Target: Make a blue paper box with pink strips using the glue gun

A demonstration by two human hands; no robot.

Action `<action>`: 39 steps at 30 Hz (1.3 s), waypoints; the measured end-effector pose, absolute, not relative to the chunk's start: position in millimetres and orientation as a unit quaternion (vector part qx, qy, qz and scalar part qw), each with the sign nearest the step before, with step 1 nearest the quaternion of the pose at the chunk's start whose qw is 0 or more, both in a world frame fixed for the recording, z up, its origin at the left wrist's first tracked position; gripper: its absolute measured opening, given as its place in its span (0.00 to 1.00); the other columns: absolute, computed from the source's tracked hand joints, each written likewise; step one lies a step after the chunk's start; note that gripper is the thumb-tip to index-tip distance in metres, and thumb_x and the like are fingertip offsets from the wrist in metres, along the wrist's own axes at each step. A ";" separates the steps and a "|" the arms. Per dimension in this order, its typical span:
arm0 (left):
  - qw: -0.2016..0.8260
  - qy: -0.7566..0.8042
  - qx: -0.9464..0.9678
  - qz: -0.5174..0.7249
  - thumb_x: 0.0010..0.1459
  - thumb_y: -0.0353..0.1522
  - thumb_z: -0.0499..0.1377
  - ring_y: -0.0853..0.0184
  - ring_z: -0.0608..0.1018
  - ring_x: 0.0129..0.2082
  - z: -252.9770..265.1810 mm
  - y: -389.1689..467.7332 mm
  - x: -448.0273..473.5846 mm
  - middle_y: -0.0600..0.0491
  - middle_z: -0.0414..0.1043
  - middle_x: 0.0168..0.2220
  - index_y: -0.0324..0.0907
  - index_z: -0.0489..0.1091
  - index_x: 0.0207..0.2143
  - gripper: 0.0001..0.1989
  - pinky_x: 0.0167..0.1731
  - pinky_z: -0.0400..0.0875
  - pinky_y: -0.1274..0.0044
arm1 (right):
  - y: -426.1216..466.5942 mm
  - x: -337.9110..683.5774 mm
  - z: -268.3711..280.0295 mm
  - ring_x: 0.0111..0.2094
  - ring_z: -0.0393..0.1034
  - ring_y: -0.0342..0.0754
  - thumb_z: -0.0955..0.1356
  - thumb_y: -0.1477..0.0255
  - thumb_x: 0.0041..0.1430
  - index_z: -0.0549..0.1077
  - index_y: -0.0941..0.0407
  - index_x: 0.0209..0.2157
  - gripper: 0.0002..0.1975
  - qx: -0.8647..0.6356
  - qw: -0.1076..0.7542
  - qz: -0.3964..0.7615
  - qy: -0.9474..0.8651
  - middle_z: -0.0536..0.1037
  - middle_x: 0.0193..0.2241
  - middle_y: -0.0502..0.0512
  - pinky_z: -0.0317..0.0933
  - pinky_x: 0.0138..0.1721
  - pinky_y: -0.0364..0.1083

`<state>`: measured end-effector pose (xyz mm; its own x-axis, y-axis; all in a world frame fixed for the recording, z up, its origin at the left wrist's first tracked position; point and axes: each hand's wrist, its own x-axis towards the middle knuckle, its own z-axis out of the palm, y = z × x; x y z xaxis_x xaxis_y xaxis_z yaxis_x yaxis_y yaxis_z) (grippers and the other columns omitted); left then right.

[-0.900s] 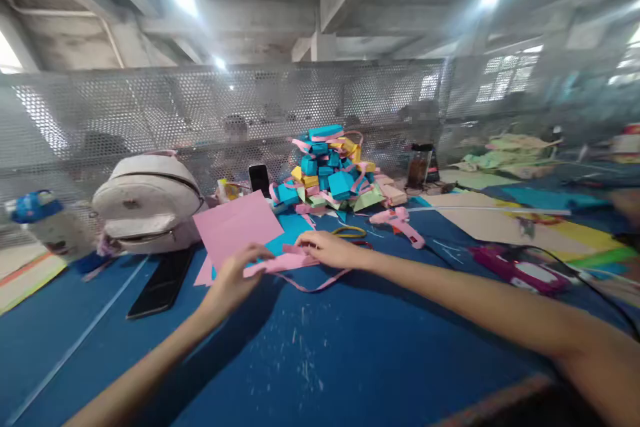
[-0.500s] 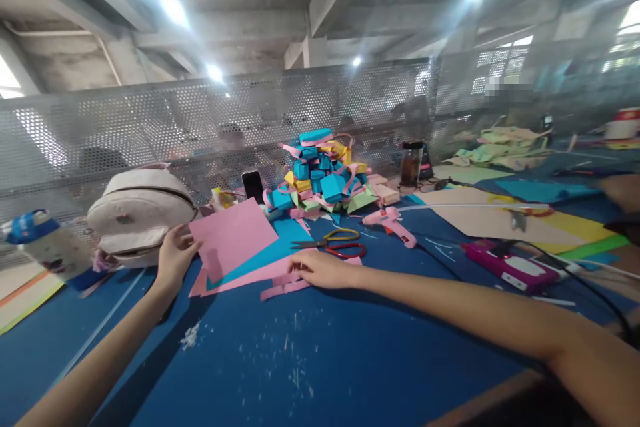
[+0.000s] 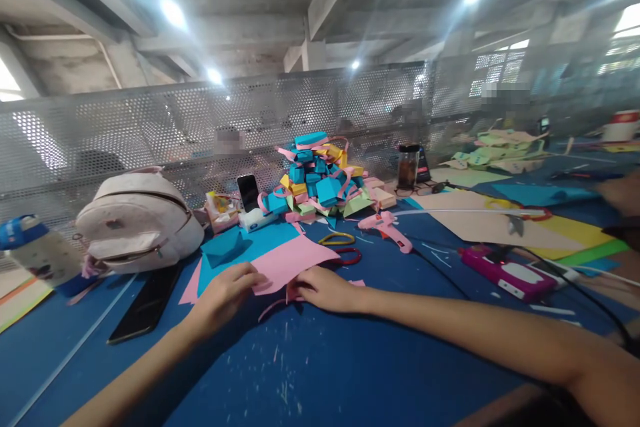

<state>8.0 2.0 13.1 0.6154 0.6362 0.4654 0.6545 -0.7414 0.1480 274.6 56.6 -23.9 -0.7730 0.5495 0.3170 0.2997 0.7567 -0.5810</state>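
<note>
My left hand (image 3: 231, 293) pinches the left part of a pink paper sheet (image 3: 297, 257), which is raised and tilted in front of me. At the sheet's near right edge my right hand (image 3: 327, 290) is closed on a thin pink paper strip (image 3: 273, 307) that curls out to the left. Whether those fingers also grip the sheet I cannot tell. Blue paper (image 3: 270, 237) lies behind and beneath, over another pink sheet (image 3: 189, 285). Scissors with one yellow and one red handle (image 3: 350, 257) lie just behind; the pink sheet hides their blades.
A heap of blue, yellow and pink paper boxes (image 3: 325, 180) stands at the back. A pink glue gun (image 3: 387, 228) and a magenta corded device (image 3: 500, 271) lie rightward. Leftward are a black phone (image 3: 145, 307), a white backpack (image 3: 140, 223) and a bottle (image 3: 43, 253).
My left hand has carried the pink sheet right and nearer, over the scissors' blades, uncovering blue paper and the phone. My right hand stays near the strip.
</note>
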 end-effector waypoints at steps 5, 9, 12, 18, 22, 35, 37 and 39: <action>0.043 -0.371 -0.913 -0.163 0.66 0.25 0.50 0.62 0.77 0.44 14.7 20.3 -23.1 0.50 0.76 0.45 0.51 0.76 0.47 0.18 0.45 0.71 0.69 | 56.5 276.0 -26.6 0.41 0.75 0.47 0.64 0.78 0.62 0.77 0.57 0.42 0.11 -0.232 0.248 0.244 -0.908 0.81 0.41 0.54 0.63 0.39 0.41; 0.070 -0.412 -0.890 -0.184 0.68 0.33 0.55 0.56 0.70 0.57 48.9 54.6 -57.3 0.47 0.67 0.58 0.44 0.72 0.51 0.12 0.55 0.66 0.59 | 51.9 279.5 -23.9 0.41 0.74 0.48 0.64 0.75 0.64 0.76 0.55 0.42 0.09 -0.216 0.239 0.217 -0.921 0.80 0.41 0.53 0.62 0.39 0.42; 0.100 -0.490 -0.838 -0.220 0.65 0.37 0.60 0.53 0.70 0.57 61.9 86.4 -83.2 0.45 0.64 0.60 0.42 0.65 0.57 0.20 0.55 0.66 0.55 | 46.0 281.3 -22.5 0.43 0.72 0.51 0.68 0.69 0.63 0.74 0.55 0.44 0.09 -0.204 0.228 0.189 -0.933 0.78 0.43 0.55 0.61 0.41 0.44; 0.051 -0.597 -0.778 -0.187 0.65 0.37 0.60 0.59 0.77 0.46 36.4 115.0 -107.9 0.46 0.71 0.52 0.40 0.67 0.54 0.17 0.45 0.75 0.63 | 42.5 282.8 -22.3 0.45 0.71 0.57 0.69 0.60 0.62 0.71 0.58 0.45 0.16 -0.230 0.213 0.155 -0.937 0.76 0.44 0.61 0.61 0.45 0.51; 0.035 -0.623 -0.756 -0.197 0.65 0.37 0.60 0.59 0.77 0.47 29.0 108.2 -111.0 0.47 0.70 0.52 0.40 0.67 0.54 0.18 0.45 0.75 0.63 | 43.8 282.9 -21.9 0.51 0.69 0.57 0.69 0.62 0.63 0.68 0.57 0.53 0.20 -0.223 0.210 0.170 -0.937 0.75 0.51 0.61 0.60 0.49 0.51; 0.029 -0.593 -0.782 -0.192 0.65 0.36 0.60 0.59 0.77 0.47 40.5 65.6 -120.7 0.46 0.70 0.53 0.40 0.67 0.55 0.18 0.45 0.75 0.63 | 61.8 255.1 -15.5 0.31 0.75 0.46 0.63 0.60 0.68 0.73 0.57 0.42 0.15 -0.270 0.233 0.335 -0.872 0.80 0.32 0.54 0.65 0.32 0.43; 0.055 -0.586 -0.792 -0.162 0.65 0.37 0.60 0.57 0.76 0.50 39.1 59.8 -111.7 0.45 0.68 0.55 0.41 0.66 0.57 0.20 0.48 0.74 0.61 | 74.1 242.2 -15.3 0.25 0.74 0.43 0.59 0.63 0.71 0.71 0.59 0.46 0.16 -0.271 0.230 0.371 -0.858 0.80 0.32 0.54 0.65 0.28 0.42; 0.088 -0.590 -0.792 -0.131 0.65 0.37 0.60 0.56 0.75 0.51 36.6 54.3 -102.6 0.45 0.67 0.56 0.41 0.65 0.58 0.21 0.49 0.73 0.59 | 84.5 231.1 -14.5 0.23 0.73 0.41 0.60 0.67 0.70 0.67 0.60 0.53 0.16 -0.275 0.233 0.389 -0.848 0.81 0.35 0.56 0.65 0.26 0.41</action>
